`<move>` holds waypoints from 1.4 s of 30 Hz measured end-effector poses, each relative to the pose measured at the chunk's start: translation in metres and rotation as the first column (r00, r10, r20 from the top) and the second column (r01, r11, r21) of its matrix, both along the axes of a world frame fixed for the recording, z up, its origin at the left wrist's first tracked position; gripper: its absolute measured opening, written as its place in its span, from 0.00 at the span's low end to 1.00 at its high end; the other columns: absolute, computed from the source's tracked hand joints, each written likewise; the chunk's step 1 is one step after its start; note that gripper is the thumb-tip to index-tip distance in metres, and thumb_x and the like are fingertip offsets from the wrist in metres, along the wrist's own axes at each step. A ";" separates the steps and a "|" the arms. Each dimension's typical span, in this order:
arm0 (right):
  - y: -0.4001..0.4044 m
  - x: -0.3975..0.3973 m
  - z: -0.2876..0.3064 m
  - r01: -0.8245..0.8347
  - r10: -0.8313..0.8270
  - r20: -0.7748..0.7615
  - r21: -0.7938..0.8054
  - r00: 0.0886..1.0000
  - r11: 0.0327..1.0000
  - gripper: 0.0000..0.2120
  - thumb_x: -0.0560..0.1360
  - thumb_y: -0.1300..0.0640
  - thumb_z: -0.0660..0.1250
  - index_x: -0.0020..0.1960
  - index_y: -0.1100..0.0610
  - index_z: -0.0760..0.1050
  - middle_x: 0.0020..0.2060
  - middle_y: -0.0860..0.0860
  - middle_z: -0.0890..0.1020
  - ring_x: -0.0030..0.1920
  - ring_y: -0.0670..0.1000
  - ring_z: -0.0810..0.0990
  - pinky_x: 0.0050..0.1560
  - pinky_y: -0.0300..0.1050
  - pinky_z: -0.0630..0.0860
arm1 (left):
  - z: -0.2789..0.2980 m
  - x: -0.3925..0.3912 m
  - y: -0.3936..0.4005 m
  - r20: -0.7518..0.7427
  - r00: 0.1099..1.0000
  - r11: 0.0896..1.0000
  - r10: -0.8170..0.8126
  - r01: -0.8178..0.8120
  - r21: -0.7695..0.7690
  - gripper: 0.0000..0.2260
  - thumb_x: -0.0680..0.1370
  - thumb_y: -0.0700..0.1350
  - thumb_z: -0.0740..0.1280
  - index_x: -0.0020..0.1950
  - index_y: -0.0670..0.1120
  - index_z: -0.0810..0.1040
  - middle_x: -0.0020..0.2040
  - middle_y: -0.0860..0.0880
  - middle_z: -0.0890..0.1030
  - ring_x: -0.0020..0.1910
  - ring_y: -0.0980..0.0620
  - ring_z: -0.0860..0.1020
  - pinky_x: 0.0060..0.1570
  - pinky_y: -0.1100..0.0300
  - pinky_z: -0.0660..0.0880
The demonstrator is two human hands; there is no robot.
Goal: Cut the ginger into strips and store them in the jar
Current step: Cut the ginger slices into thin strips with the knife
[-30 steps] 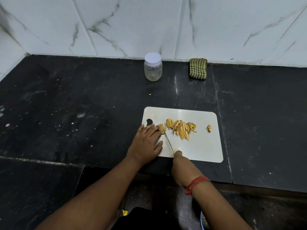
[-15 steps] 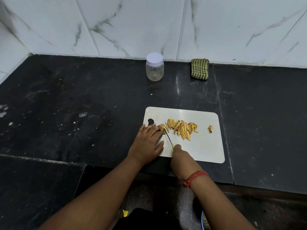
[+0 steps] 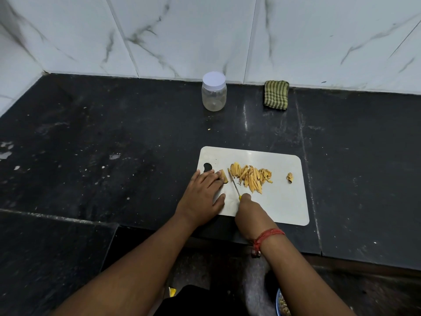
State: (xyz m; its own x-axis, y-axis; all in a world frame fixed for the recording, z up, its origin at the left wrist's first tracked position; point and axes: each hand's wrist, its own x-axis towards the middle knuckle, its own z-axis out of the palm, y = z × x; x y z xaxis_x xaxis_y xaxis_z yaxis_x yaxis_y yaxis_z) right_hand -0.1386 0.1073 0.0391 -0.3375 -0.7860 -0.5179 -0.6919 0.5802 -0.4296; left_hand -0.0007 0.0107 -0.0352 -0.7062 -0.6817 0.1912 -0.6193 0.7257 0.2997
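A white cutting board [image 3: 280, 201] lies near the front edge of the black counter. On it is a pile of cut ginger strips [image 3: 250, 177]. My left hand [image 3: 202, 195] presses its fingertips on a small uncut ginger piece [image 3: 223, 176] at the board's left. My right hand [image 3: 249, 209] grips a small knife [image 3: 234, 185] with a yellow handle, its blade between the piece and the pile. A clear jar [image 3: 214, 93] with a white lid on stands at the back near the wall.
A lone ginger scrap [image 3: 289, 177] lies at the board's right. A folded green striped cloth [image 3: 276, 94] leans by the wall, right of the jar. The counter [image 3: 114, 144] steps down at the front left. A bowl rim [image 3: 279, 302] shows at the bottom.
The knife has moved forward and a little right, pushing cut slices toward the pile. A gap now shows between the held ginger piece and the strips.
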 end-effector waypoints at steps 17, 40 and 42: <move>-0.016 0.002 -0.002 -0.074 0.074 0.041 -0.002 0.996 0.997 0.16 0.77 0.69 0.53 0.64 0.65 0.61 0.53 0.63 0.79 0.51 0.59 0.80 0.40 0.44 0.67 | -0.001 0.001 -0.001 -0.022 1.000 1.000 -0.009 0.009 -0.011 0.23 0.80 0.55 0.60 0.69 0.45 0.77 0.70 0.48 0.75 0.72 0.48 0.69 0.78 0.44 0.58; 0.014 0.009 -0.005 -0.092 0.094 -0.029 0.083 0.995 0.992 0.16 0.77 0.68 0.53 0.64 0.64 0.61 0.53 0.61 0.80 0.51 0.58 0.81 0.40 0.45 0.68 | 0.001 -0.001 0.000 -0.015 1.000 0.999 0.002 -0.003 -0.041 0.21 0.79 0.55 0.61 0.66 0.46 0.78 0.68 0.48 0.75 0.70 0.49 0.71 0.76 0.44 0.62; 0.015 0.007 -0.004 -0.090 0.094 -0.032 0.098 0.995 0.991 0.16 0.77 0.68 0.54 0.64 0.64 0.61 0.52 0.61 0.80 0.51 0.58 0.81 0.40 0.45 0.68 | 0.001 -0.002 0.000 -0.014 1.000 0.999 0.006 -0.006 -0.034 0.21 0.78 0.55 0.61 0.66 0.46 0.78 0.68 0.48 0.75 0.70 0.49 0.71 0.76 0.43 0.62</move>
State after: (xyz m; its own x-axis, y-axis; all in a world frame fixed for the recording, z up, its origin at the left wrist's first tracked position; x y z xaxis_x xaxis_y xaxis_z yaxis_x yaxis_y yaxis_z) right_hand -0.1320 0.1225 0.0347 -0.2863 -0.7616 -0.5814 -0.7587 0.5508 -0.3479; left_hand -0.0023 0.0112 -0.0337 -0.6992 -0.6789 0.2241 -0.6196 0.7319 0.2836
